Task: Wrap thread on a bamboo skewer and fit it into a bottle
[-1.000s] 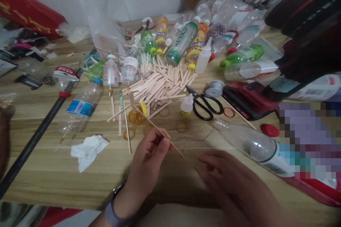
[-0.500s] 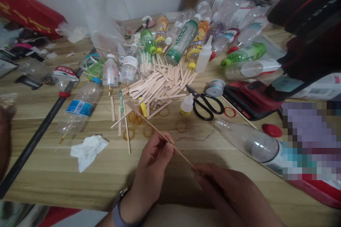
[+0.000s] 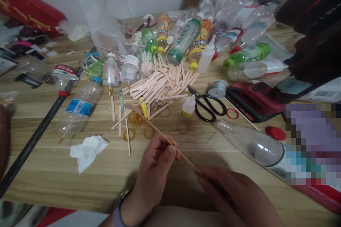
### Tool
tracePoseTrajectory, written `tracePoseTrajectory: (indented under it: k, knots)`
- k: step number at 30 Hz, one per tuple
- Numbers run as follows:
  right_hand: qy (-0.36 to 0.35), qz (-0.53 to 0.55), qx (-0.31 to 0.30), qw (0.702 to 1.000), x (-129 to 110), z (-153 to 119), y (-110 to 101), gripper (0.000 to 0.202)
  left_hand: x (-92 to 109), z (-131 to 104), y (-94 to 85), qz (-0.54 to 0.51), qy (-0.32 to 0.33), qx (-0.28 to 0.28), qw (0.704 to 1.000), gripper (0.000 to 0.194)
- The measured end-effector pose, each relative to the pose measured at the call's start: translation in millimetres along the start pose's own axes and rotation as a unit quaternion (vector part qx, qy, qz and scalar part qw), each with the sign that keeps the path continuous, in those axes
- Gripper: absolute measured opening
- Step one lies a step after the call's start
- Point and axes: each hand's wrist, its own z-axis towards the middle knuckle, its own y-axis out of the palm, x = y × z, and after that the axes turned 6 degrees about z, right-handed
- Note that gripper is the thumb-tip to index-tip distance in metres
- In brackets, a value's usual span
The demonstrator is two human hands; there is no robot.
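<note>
Both my hands hold one thin wooden skewer [image 3: 157, 130] that slants from upper left to lower right above the table. My left hand [image 3: 156, 168] pinches it near the middle between thumb and fingers. Closed round its near end is my right hand [image 3: 234, 195], which hides that end. At the far end a flat, paler wooden piece [image 3: 131, 108] shows; whether it is fixed to the skewer I cannot tell. Beneath and beyond that end lie rubber bands [image 3: 135, 117], a yellow object [image 3: 144, 108], a loose thin stick [image 3: 127, 131] and a pile of craft sticks [image 3: 160, 81].
Black-handled scissors [image 3: 206, 104], a small glue bottle [image 3: 188, 106] and a thread spool [image 3: 217, 88] lie beyond my hands. A clear bottle [image 3: 253, 142] and a red-black power tool [image 3: 255, 101] are at right. At left are a crumpled tissue [image 3: 89, 151], a blue-labelled bottle [image 3: 80, 106] and a dark bar [image 3: 39, 138].
The view has turned slightly. My hands keep the same hold on the skewer, and my left thumb and fingers sit slightly differently on it.
</note>
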Motion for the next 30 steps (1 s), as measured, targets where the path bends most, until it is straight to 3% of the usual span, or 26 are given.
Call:
tracePoseTrajectory:
  k: [7,15,30]
  knots:
    - [-0.061,-0.042,0.023,0.997,2.3,2.6,-3.6,0.021,4.5,1.6,3.9,-0.076,-0.024,0.007,0.997,0.020]
    - [-0.061,-0.044,-0.001,0.997,2.7,2.9,-6.0,0.020,4.6,3.7,1.7,-0.015,-0.013,0.026,0.999,0.030]
    - [-0.068,-0.103,-0.013,0.992,-6.8,7.3,-11.6,0.033,4.0,4.5,1.6,-0.030,0.017,0.010,0.999,0.020]
